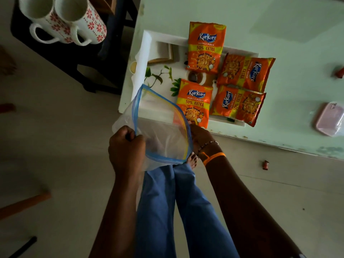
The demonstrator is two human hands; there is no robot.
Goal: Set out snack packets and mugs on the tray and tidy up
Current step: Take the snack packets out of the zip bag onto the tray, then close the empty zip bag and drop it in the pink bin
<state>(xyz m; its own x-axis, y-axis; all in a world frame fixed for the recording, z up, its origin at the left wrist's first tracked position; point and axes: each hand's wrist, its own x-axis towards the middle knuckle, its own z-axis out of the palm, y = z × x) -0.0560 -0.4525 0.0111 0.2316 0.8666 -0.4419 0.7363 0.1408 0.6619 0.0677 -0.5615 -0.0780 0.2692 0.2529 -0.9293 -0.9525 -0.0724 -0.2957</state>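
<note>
A clear zip bag [160,127] with a blue and yellow seal hangs open in front of me, held at both sides. My left hand [126,148] pinches its left edge; my right hand [202,141] grips the right edge, partly hidden behind the plastic. Just beyond, a white tray [149,41] with a leaf print lies on the table and carries several orange snack packets [204,47], the nearest packet [194,103] close to my right hand. Two white mugs [61,19] with red flowers stand on a dark stool at the far left.
The pale green table [279,19] reaches to the right, with a pink lidded box [328,121] in plastic near its right edge and a small red wrapper [339,72]. Another red wrapper [265,164] lies on the floor. My legs and a bare foot are below the bag.
</note>
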